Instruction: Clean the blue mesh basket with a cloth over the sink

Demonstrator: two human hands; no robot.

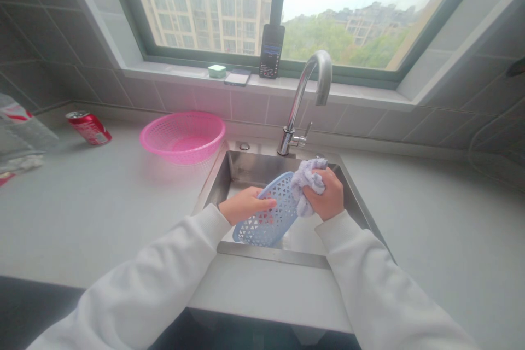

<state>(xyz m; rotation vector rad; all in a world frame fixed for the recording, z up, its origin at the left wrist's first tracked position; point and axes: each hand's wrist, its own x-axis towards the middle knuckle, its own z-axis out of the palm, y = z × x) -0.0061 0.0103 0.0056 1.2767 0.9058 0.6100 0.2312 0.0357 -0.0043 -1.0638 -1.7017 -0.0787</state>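
A light blue plastic basket (pixel 262 229) with small cut-out holes is tilted over the steel sink (pixel 274 256). My left hand (pixel 248 204) grips its near left side, thumb on one face and fingers showing through the holes behind. Bunched in my right hand (pixel 328 194) is a pale lavender cloth (pixel 305 178), pressed against the right end of the basket's rim. The cloth hides that part of the basket. Behind the sink rises a chrome faucet (pixel 299 95); no water shows at its spout.
A pink colander (pixel 182 156) sits on the counter left of the sink. Farther left are a red can (pixel 89 128) and a clear plastic package (pixel 24 126). On the windowsill stand a phone (pixel 271 50), a flat pale object (pixel 238 77) and a green box (pixel 217 71).
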